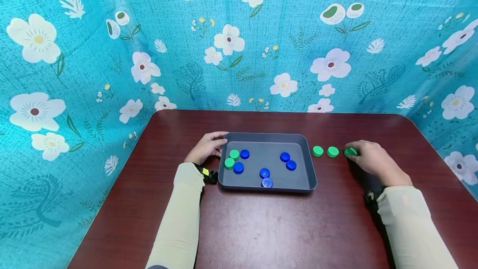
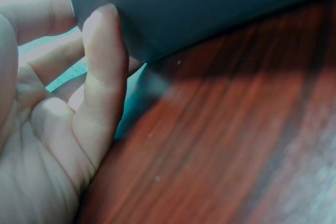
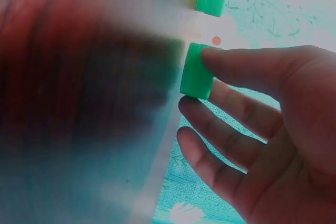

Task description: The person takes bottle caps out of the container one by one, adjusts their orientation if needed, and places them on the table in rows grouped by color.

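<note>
A grey rectangular tray [image 1: 276, 146] lies on the table with several blue and two green bottle caps in it. My left hand [image 1: 207, 148] holds the tray's far left corner; in the left wrist view the thumb [image 2: 105, 51] presses the tray's outer wall, with the other fingers partly behind it. Right of the tray, two green bottle caps [image 1: 318, 151] [image 1: 332, 152] stand in a row. At that row's right end my right hand [image 1: 373, 161] pinches a third green cap [image 3: 197, 72] between thumb and fingers, close to the tabletop.
The dark red wooden table [image 1: 269, 227] runs back to a blue flowered cloth [image 1: 239, 53] hanging behind and at both sides. Inside the tray, blue caps sit in pairs at the right [image 1: 285, 157] and near the front wall [image 1: 264, 172].
</note>
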Available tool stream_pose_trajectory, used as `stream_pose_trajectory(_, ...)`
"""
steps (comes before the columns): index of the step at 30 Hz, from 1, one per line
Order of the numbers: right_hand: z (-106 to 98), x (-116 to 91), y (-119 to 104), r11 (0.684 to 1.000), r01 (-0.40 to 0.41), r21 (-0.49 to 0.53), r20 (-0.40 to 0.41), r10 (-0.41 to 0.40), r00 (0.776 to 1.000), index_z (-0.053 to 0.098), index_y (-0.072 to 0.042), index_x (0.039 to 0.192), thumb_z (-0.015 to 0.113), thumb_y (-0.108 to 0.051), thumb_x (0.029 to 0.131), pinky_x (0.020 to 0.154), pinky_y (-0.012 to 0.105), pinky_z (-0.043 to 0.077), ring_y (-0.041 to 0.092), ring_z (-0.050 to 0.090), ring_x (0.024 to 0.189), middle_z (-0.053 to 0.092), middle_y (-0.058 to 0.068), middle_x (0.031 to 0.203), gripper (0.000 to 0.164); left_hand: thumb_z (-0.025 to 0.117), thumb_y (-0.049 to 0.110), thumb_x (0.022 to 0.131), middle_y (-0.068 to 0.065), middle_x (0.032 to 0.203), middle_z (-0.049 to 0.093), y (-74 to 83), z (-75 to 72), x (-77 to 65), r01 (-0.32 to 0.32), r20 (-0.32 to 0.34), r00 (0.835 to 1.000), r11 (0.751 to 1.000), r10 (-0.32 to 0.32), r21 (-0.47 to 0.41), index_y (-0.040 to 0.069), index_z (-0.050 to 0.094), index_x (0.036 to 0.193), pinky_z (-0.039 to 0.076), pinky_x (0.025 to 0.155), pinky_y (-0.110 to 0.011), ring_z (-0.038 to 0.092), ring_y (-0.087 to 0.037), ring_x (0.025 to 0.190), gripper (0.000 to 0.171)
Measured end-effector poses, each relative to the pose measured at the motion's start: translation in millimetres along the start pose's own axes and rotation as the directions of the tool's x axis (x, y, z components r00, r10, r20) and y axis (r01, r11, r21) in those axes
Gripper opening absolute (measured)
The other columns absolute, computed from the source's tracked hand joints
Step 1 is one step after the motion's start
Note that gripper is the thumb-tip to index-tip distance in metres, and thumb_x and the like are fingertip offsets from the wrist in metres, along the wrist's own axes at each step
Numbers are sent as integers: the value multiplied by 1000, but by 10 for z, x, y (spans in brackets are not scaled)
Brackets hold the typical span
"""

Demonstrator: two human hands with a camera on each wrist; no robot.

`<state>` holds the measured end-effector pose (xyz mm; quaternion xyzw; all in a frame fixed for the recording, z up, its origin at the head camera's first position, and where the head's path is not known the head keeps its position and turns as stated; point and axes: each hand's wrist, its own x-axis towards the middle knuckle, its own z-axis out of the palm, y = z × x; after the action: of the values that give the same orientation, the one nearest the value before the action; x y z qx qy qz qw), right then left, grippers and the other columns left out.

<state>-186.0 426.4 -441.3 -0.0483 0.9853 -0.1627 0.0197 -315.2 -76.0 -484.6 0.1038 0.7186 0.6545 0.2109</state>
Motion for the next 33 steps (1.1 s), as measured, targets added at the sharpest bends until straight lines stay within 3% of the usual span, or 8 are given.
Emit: stream_pose_trajectory(33,13,-9,34,1000,-19,8,24,19,1000,60,6,124,70,-6,88,86,63,44,44,50,105,58,28,115,39,60,16,98,-14,85,59,2,2,-8,-5,4,1000,1000,5,6,13,59,134,56,60,-33,55,-21,65,36)
